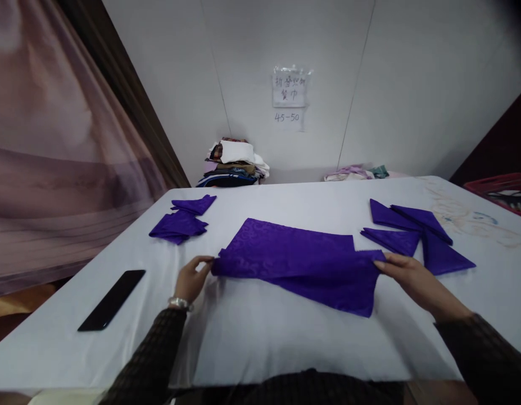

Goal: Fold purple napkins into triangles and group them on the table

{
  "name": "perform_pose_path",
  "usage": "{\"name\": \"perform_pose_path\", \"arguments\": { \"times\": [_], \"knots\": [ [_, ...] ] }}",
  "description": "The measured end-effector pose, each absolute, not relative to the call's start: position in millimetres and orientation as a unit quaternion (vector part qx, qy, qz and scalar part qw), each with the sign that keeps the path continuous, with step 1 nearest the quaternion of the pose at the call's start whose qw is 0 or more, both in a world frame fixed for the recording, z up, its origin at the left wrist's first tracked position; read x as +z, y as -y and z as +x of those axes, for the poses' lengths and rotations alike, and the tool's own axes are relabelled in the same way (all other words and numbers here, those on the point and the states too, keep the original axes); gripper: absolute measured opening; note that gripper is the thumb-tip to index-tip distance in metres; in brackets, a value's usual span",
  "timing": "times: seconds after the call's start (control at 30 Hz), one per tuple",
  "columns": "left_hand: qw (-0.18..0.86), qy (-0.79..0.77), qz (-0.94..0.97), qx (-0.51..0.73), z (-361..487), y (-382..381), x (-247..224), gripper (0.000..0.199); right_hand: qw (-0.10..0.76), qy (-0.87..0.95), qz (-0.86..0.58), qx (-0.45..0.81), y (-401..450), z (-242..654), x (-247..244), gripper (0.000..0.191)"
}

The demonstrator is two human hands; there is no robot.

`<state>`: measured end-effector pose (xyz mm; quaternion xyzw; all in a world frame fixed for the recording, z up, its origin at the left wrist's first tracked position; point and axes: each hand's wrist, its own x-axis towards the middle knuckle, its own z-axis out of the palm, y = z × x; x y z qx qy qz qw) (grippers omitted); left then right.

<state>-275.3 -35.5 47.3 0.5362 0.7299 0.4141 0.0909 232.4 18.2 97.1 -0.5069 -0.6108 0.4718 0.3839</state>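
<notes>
A purple cloth napkin (294,253) with a faint woven pattern lies partly on the white table in front of me, its near part lifted and folded over. My left hand (193,278) pinches its left corner between thumb and fingers. At the opposite end, my right hand (416,275) grips the right corner, and a flap hangs down below it. Several folded purple napkins (439,253) lie just beyond my right hand, shaped as triangles. More folded purple napkins (178,226) sit at the far left of the table.
A black phone (112,301) lies at the left on the white tablecloth (285,343). Behind the table are a stack of folded clothes (232,166) and more cloth (350,172). Handwritten paper signs (289,90) hang on the wall. A red basket (502,185) stands at right.
</notes>
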Motion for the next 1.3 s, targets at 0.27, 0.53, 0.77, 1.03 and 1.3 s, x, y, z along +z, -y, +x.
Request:
{"name": "perform_pose_path", "arguments": {
  "times": [0.27, 0.53, 0.77, 1.03, 1.3],
  "knots": [
    [0.059, -0.720, 0.449, 0.526, -271, -97, 216, 0.010, 0.473, 0.634, -0.486, 0.371, -148, 195, 191, 0.031],
    [-0.041, -0.415, 0.546, 0.727, -279, -79, 340, 0.021, 0.627, 0.667, -0.385, 0.122, -114, 206, 295, 0.007],
    [0.079, -0.495, 0.469, 0.727, -262, 26, 262, 0.022, 0.527, 0.672, -0.492, 0.168, -45, 238, 230, 0.018],
    [0.284, -0.634, 0.453, 0.559, -268, 98, 126, 0.029, 0.384, 0.698, -0.523, 0.301, 12, 257, 113, 0.038],
    [0.337, -0.663, 0.492, 0.453, -248, 140, 99, 0.033, 0.272, 0.703, -0.534, 0.384, 55, 253, 68, 0.043]
  ]
}}
